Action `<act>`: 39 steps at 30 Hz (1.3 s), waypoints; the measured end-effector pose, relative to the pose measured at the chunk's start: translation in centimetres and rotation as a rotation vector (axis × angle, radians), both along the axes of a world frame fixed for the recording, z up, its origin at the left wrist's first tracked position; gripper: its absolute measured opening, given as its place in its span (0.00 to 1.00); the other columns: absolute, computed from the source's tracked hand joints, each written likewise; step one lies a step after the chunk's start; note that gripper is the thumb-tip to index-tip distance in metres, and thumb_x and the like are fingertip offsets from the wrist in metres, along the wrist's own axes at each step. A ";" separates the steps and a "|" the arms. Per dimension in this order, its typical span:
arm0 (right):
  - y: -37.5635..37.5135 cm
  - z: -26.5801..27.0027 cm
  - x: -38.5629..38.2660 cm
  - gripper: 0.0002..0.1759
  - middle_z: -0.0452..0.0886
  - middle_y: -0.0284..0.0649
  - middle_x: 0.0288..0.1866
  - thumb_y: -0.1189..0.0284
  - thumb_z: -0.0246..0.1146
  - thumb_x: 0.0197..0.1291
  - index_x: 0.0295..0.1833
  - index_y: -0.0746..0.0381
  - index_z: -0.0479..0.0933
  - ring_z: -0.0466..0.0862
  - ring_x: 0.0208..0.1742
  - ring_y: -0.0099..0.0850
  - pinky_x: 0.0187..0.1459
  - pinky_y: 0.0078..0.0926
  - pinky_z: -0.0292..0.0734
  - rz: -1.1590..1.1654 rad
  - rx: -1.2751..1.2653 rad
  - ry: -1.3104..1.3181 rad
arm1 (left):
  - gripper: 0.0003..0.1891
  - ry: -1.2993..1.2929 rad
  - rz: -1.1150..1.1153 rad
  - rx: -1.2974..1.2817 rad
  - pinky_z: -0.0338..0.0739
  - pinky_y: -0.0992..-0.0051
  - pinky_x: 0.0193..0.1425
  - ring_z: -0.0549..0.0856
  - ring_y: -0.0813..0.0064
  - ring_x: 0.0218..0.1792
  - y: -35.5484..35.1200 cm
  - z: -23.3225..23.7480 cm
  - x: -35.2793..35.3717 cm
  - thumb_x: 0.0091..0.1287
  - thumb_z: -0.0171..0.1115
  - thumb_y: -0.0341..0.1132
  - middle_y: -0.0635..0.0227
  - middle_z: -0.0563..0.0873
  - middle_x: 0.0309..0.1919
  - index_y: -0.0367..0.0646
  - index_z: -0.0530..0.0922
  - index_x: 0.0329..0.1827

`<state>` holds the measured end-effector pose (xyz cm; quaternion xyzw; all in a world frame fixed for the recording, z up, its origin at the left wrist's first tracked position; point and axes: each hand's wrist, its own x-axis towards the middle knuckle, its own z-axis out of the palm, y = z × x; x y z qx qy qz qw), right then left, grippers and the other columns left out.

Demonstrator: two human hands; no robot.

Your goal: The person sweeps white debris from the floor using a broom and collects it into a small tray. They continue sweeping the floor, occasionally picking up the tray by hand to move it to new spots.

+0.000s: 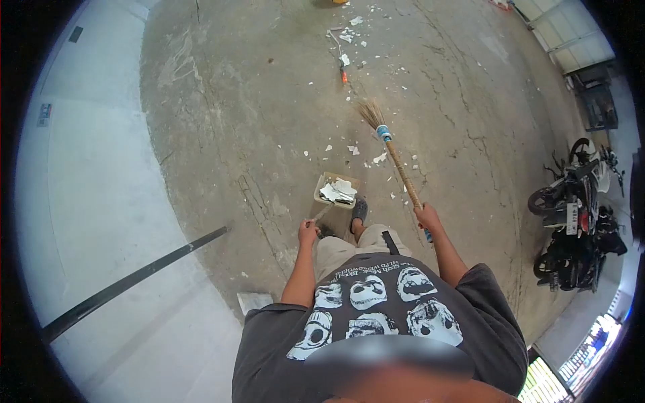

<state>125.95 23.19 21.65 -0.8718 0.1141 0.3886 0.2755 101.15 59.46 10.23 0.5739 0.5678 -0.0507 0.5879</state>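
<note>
The left hand point(309, 232) grips the dustpan point(320, 191), already heaped with white chips point(340, 190), at the middle of the floor point(235, 101). The right hand point(427, 217) clasps the broom point(393, 154); many scraps point(352, 149) lie unswept toward the far edge.

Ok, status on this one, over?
Left hand grips dustpan handle, right hand grips broom. Dustpan holds white shards. Loose shards scattered on floor ahead.
</note>
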 end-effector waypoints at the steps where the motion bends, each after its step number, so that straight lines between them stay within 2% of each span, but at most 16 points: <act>1: 0.7 0.2 0.1 0.22 0.79 0.47 0.24 0.63 0.56 0.57 0.48 0.71 0.70 0.81 0.18 0.35 0.19 0.34 0.76 -0.037 0.006 0.008 | 0.11 0.002 -0.005 -0.051 0.75 0.75 0.26 0.79 0.77 0.19 -0.1 -0.7 1.0 0.67 0.59 0.40 0.67 0.80 0.21 0.41 0.74 0.42; 4: 2.5 3.2 -0.3 0.18 0.80 0.51 0.30 0.67 0.54 0.56 0.45 0.71 0.71 0.82 0.24 0.40 0.22 0.36 0.76 -0.004 -0.017 0.069 | 0.08 0.013 -0.050 -0.112 0.76 0.74 0.24 0.79 0.77 0.19 -1.1 0.3 4.0 0.67 0.59 0.38 0.65 0.81 0.22 0.44 0.74 0.41; 7: 2.1 3.2 -3.1 0.18 0.80 0.53 0.30 0.66 0.55 0.56 0.46 0.71 0.72 0.82 0.23 0.41 0.24 0.38 0.77 0.045 -0.057 0.146 | 0.07 0.030 -0.068 -0.135 0.77 0.73 0.25 0.81 0.75 0.21 -2.0 -2.2 4.3 0.66 0.59 0.37 0.63 0.82 0.23 0.44 0.75 0.42; 9: 1.5 4.5 -5.2 0.19 0.81 0.57 0.33 0.65 0.56 0.56 0.46 0.70 0.72 0.83 0.27 0.45 0.29 0.40 0.78 0.236 -0.128 0.140 | 0.08 0.052 -0.116 -0.107 0.78 0.72 0.27 0.83 0.72 0.22 -2.3 -4.9 4.1 0.66 0.58 0.36 0.61 0.83 0.24 0.42 0.76 0.42; 12: 0.2 7.2 -7.2 0.21 0.81 0.59 0.36 0.63 0.57 0.56 0.47 0.70 0.73 0.84 0.33 0.49 0.33 0.41 0.79 0.365 -0.242 0.106 | 0.08 0.106 -0.184 -0.027 0.77 0.69 0.29 0.84 0.70 0.23 -2.6 -6.0 4.4 0.66 0.58 0.37 0.61 0.84 0.24 0.43 0.77 0.42; 15: -1.5 9.1 -8.0 0.22 0.81 0.59 0.38 0.62 0.58 0.56 0.48 0.70 0.73 0.84 0.37 0.52 0.35 0.42 0.79 0.535 -0.212 0.148 | 0.09 0.152 -0.350 0.069 0.77 0.65 0.35 0.85 0.65 0.27 -1.8 -2.5 6.9 0.66 0.59 0.40 0.59 0.85 0.25 0.45 0.77 0.42; 17: -3.5 8.4 -8.4 0.22 0.82 0.56 0.36 0.60 0.58 0.57 0.47 0.68 0.73 0.84 0.33 0.46 0.32 0.39 0.79 0.644 -0.198 0.225 | 0.10 0.134 -0.406 0.125 0.77 0.64 0.36 0.85 0.63 0.28 -1.3 -2.6 8.1 0.66 0.59 0.41 0.59 0.85 0.26 0.46 0.76 0.42; 18: -2.4 10.4 -7.8 0.22 0.82 0.56 0.36 0.60 0.58 0.57 0.47 0.68 0.73 0.84 0.33 0.46 0.32 0.39 0.79 0.647 -0.201 0.233 | 0.10 0.123 -0.429 0.143 0.76 0.64 0.37 0.86 0.62 0.30 -1.2 -3.4 8.5 0.66 0.58 0.41 0.58 0.85 0.26 0.46 0.76 0.42; 20: -0.9 14.6 -6.2 0.22 0.79 0.45 0.29 0.57 0.57 0.61 0.47 0.66 0.72 0.82 0.25 0.35 0.26 0.34 0.78 0.300 -0.162 0.542 | 0.10 0.118 -0.450 0.158 0.76 0.63 0.38 0.86 0.61 0.31 -0.7 -3.9 9.0 0.66 0.58 0.41 0.58 0.85 0.26 0.46 0.76 0.42; 21: -1.1 15.1 -6.1 0.22 0.79 0.45 0.29 0.57 0.57 0.61 0.47 0.66 0.72 0.82 0.25 0.35 0.26 0.34 0.78 0.305 -0.163 0.547 | 0.09 0.126 -0.437 0.125 0.76 0.63 0.38 0.86 0.61 0.31 -0.2 -3.3 9.3 0.66 0.57 0.41 0.58 0.85 0.26 0.46 0.76 0.42; 23: -2.6 15.8 -5.2 0.22 0.73 0.37 0.23 0.55 0.55 0.64 0.48 0.65 0.71 0.76 0.20 0.27 0.22 0.29 0.75 0.140 -0.109 0.583 | 0.09 0.135 -0.416 0.099 0.76 0.63 0.38 0.86 0.61 0.31 0.4 -2.4 9.3 0.66 0.57 0.41 0.58 0.85 0.27 0.47 0.76 0.43; 27: -3.5 16.1 -4.6 0.23 0.72 0.36 0.22 0.55 0.56 0.65 0.50 0.65 0.68 0.75 0.17 0.27 0.18 0.27 0.72 0.066 -0.068 0.538 | 0.08 0.147 -0.364 0.081 0.77 0.66 0.36 0.85 0.66 0.29 1.1 -1.7 7.6 0.66 0.58 0.38 0.60 0.85 0.27 0.44 0.77 0.42; 30: -3.1 14.9 -3.9 0.22 0.72 0.36 0.22 0.56 0.56 0.64 0.49 0.65 0.68 0.75 0.16 0.27 0.16 0.27 0.71 0.092 -0.095 0.418 | 0.07 0.127 -0.344 0.081 0.77 0.68 0.34 0.85 0.69 0.27 0.6 -0.6 5.5 0.66 0.59 0.35 0.61 0.84 0.26 0.43 0.77 0.42; 32: -2.6 13.4 -3.8 0.23 0.77 0.44 0.25 0.57 0.56 0.64 0.49 0.69 0.69 0.79 0.19 0.32 0.21 0.32 0.75 0.120 -0.148 0.299 | 0.06 0.112 -0.368 0.127 0.77 0.69 0.32 0.85 0.71 0.26 0.0 0.2 4.7 0.65 0.59 0.34 0.62 0.84 0.25 0.42 0.78 0.41; 36: -0.7 12.6 -4.6 0.24 0.80 0.49 0.29 0.59 0.56 0.63 0.50 0.72 0.68 0.82 0.21 0.36 0.22 0.35 0.77 0.171 -0.170 0.218 | 0.05 0.062 -0.304 0.078 0.76 0.70 0.30 0.83 0.72 0.23 -1.0 0.8 3.0 0.65 0.59 0.32 0.62 0.83 0.24 0.41 0.78 0.39; 39: 0.0 12.8 -5.9 0.22 0.81 0.57 0.36 0.62 0.56 0.60 0.49 0.72 0.69 0.84 0.25 0.42 0.26 0.38 0.79 0.390 -0.257 0.275 | 0.04 0.063 -0.283 0.074 0.76 0.70 0.29 0.82 0.72 0.22 -1.3 0.9 2.4 0.64 0.59 0.31 0.62 0.82 0.23 0.41 0.77 0.38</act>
